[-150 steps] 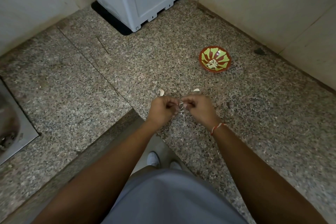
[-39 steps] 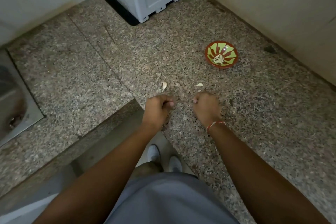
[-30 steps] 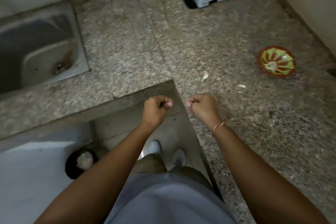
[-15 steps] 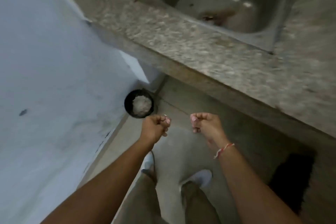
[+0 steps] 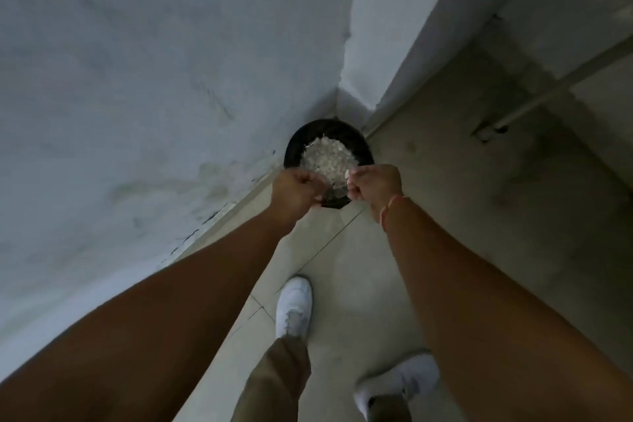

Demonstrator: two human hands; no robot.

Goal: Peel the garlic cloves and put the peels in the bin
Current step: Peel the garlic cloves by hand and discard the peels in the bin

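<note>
A round black bin (image 5: pixel 297 142) stands on the floor in the corner by the wall, with a heap of pale garlic peels (image 5: pixel 328 157) inside. Both hands hover over its near rim. My left hand (image 5: pixel 296 192) is a closed fist at the rim's left side, with a pale scrap showing at the fingertips. My right hand (image 5: pixel 375 185), with a red thread at the wrist, is also curled tight, and a pale bit of peel shows at its thumb. What else the fists hold is hidden. No garlic cloves are in view.
A grey wall (image 5: pixel 137 79) runs close along the left. The underside of the counter (image 5: pixel 565 10) slants across the upper right. My white shoes (image 5: pixel 294 308) (image 5: pixel 400 380) stand on the tiled floor just behind the bin.
I have turned from the counter, bowl and sink down to the floor. Both fists, still closed, have moved from beside the bin to right over it.
</note>
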